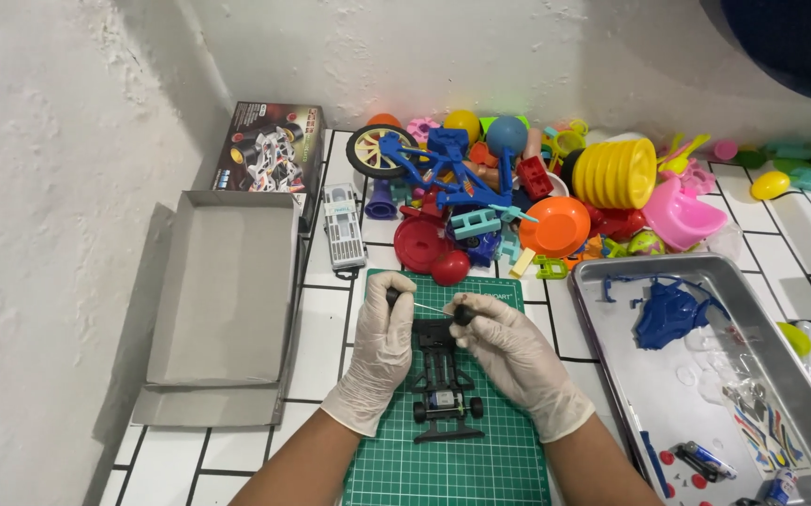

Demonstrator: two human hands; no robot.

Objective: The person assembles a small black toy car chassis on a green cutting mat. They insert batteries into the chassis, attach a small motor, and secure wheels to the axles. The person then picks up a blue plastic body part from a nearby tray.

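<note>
- Our left hand, in a white disposable glove, was closed on a thin screwdriver with a black handle, whose fine metal shaft ran toward the right hand.
- Our right hand, gloved likewise, pinched a small black toy wheel between its fingertips at the shaft's tip.
- The black plastic toy-car chassis lay between both hands on the green gridded cutting mat, lengthwise, its front end touching our fingers and two wheels fitted at the near end.
- The mat rested on the white tiled counter, at its near edge.
- An open grey cardboard box lay at the counter's left edge, with a printed box lid behind it.
- A heap of coloured plastic toys filled the far edge along the wall.
- A steel tray at the right edge held a blue car body shell and small parts.
</note>
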